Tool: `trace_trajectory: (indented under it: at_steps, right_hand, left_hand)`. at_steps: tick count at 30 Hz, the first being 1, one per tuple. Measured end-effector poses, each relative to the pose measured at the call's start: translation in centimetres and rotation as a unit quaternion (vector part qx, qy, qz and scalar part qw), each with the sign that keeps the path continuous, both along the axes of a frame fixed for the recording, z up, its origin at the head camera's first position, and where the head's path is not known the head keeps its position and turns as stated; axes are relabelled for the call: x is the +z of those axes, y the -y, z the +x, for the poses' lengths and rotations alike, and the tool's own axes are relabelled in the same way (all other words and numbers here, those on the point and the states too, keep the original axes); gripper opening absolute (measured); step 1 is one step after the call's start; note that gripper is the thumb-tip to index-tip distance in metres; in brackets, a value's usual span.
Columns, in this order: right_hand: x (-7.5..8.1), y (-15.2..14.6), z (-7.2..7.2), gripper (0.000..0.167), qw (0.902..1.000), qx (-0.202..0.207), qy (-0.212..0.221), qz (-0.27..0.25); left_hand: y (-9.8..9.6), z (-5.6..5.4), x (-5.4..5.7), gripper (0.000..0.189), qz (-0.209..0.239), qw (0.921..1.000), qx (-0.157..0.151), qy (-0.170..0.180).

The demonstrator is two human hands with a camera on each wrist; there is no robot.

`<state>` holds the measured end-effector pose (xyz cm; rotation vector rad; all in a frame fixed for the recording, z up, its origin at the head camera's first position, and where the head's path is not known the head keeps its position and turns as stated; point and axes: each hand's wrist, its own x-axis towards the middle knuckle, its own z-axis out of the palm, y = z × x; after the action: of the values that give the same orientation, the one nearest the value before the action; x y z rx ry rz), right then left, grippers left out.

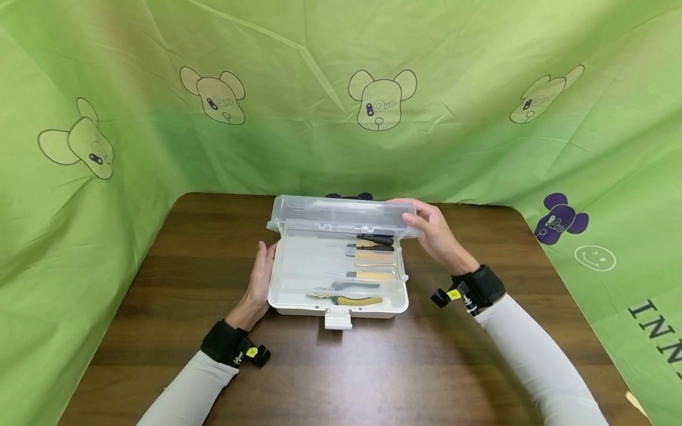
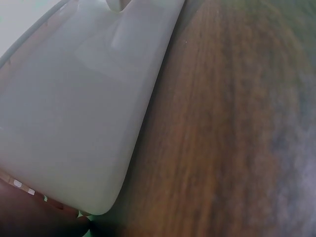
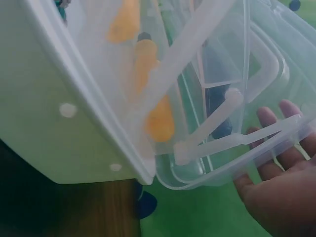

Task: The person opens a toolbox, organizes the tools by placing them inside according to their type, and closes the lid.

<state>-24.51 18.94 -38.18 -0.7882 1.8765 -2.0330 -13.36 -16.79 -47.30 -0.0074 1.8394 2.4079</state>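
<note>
A white plastic toolbox sits on the table with its clear lid raised at the back. My right hand grips the lid's right end, thumb on the near side; the right wrist view shows its fingers spread along the lid's edge. Against the box's left wall lies my left hand, its fingers fairly straight and partly hidden by the box. Inside are pliers with yellow handles, a yellow-handled screwdriver and several black-handled tools. A white latch hangs down at the front.
The brown wooden table extends around the toolbox. Behind it and along both sides hangs a green printed cloth, meeting the table's far edge close behind the raised lid.
</note>
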Motion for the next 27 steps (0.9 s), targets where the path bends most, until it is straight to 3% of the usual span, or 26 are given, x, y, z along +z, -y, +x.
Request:
trace_trajectory:
  at_steps: [6, 12, 19, 27]
  right_hand:
    - [-0.7, -0.3, 1.2, 0.04, 0.9973, 0.012, -0.071, 0.018]
    - [-1.6, -0.3, 2.3, 0.038, 0.9907, 0.002, -0.136, 0.008]
    - [-3.0, -0.5, 3.5, 0.038, 0.9807, 0.016, -0.194, -0.014]
    - [-3.9, -0.7, 4.7, 0.043, 0.9701, 0.039, -0.237, -0.034]
  left_hand:
    - [0.0, 0.1, 0.2, 0.083, 0.007, 0.9999, -0.002, 0.007]
    - [0.0, 0.2, 0.3, 0.09, 0.018, 0.9993, 0.002, 0.032]
    - [0.1, 0.4, 0.2, 0.089, 0.019, 0.9993, 0.019, 0.027]
    - [0.2, 0.3, 0.2, 0.092, 0.005, 0.9998, 0.003, 0.02]
